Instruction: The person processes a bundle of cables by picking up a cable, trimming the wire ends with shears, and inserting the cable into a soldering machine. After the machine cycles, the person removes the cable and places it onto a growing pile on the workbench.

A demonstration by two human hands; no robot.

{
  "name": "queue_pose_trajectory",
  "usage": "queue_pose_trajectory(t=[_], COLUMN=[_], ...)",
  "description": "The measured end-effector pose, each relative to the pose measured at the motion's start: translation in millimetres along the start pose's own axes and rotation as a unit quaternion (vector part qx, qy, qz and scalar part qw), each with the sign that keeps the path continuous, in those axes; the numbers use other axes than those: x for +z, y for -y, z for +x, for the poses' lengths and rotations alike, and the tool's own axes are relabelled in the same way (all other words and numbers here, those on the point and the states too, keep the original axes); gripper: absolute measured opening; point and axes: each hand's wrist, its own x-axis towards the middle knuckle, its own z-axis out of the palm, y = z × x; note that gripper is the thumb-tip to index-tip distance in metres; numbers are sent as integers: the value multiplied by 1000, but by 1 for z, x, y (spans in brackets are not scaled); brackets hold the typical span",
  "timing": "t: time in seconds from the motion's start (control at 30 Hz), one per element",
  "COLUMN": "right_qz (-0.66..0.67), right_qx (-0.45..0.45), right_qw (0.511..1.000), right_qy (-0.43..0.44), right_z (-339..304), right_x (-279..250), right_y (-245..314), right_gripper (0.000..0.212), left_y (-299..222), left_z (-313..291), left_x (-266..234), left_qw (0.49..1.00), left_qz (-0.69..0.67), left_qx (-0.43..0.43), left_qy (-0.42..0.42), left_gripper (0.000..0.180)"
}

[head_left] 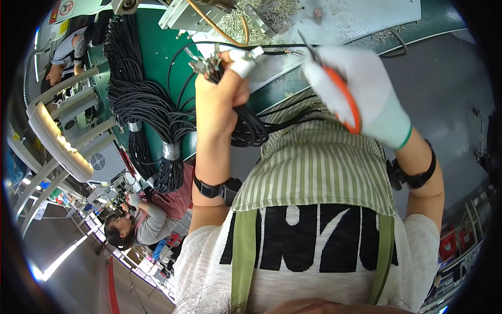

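Head view: tied bundles of black cables [138, 97] lie along the green table [156, 55] at left. Next, left hand [222, 97], fingers clenched around a gathered cable bunch [252, 128], metal ends [200, 66] up; farther right, white-gloved right hand [363, 89], motion-blurred, fingers wrapped about an orange-handled tool [349, 98], dark tip pointing away from the body.

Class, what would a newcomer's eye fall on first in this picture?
Probably the orange-handled tool in the white-gloved right hand, upper right of centre. Next, the left hand, left of centre, holding black cables with metal-tipped ends. Further left, a thick cable bundle lies on the green table.
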Motion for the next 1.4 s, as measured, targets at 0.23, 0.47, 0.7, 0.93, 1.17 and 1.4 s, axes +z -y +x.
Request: queue_pose_trajectory(t=[0.23,0.47,0.7,0.93,1.17,1.4], right_qz=[-72,-117,225,339,195,334], right_qx=[-208,-218,124,197,-4,112], right_qw=[975,968,960,909,962,922], right_qy=[-43,38,111,141,189,162], right_z=[86,96,91,95,98,96], right_x=[-19,-16,-16,-15,-18,-13], right_y=[-20,-22,5,-1,-6,-11], right_gripper=[19,20,20,21,21,21], left_y=[-6,-15,-12,-9,-7,-10], left_z=[49,45,34,28,22,26], left_x=[-2,6,16,17,20,19], left_qw=[995,990,946,945,967,954], left_qz=[-54,117,257,268,186,227], left_qx=[-15,63,199,183,172,193], left_qy=[83,37,-16,-30,-30,-17], left_gripper=[3,4,5,8,9,7])
